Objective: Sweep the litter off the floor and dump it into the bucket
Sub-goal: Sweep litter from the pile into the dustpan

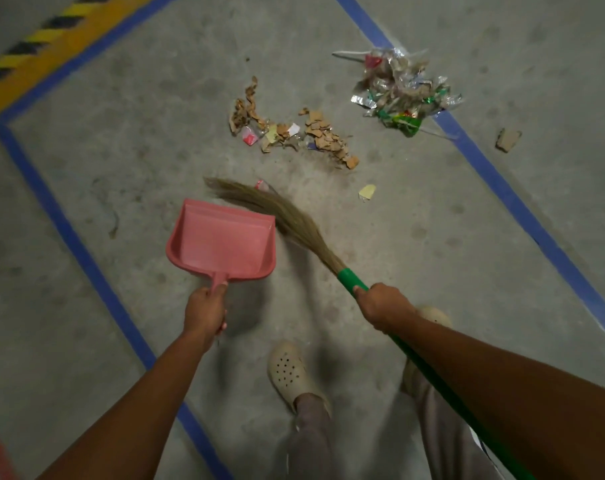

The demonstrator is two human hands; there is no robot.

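- Two heaps of litter lie on the grey concrete floor (121, 150): torn brown cardboard scraps (315, 133) in the upper middle of the frame, and a tangle of shiny plastic wrappers (405, 91) at upper right, partly over the blue floor line (502, 188).
- A small pale yellow scrap (367, 192) lies alone below the cardboard.
- My left hand (204, 311) has its fingers wrapped tight around the handle of the pink plastic dustpan (221, 237), centre frame. The pan is empty, with its mouth towards the litter.
- My right hand (384, 306) is clamped around the green handle of the straw-bristled broom (294, 220), whose bristles curve leftwards across the pan's front lip.
- I judge I am at the gathering step: nothing has been collected yet.
- Next I need to reach the bristles beyond the cardboard and draw it into the pan, with the lip flat on the floor. Light wrappers may scatter.
- The bucket is not in view.
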